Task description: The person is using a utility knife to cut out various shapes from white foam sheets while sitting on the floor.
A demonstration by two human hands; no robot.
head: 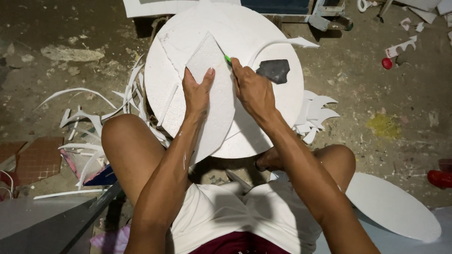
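In the head view, near the upper middle of the frame, the left hand (197,91) is pressing flat, fingers spread, on a white pointed foam sheet (200,106) that is lying on a large round white foam disc (282,101). Just to its right, the right hand (252,89) is clenching a green-handled cutter (228,59) against the sheet's edge. A dark grey flat scrap (274,70) is resting on the disc further right. Curved white foam offcuts (84,122) are lying on the dirt floor (367,94) at left.
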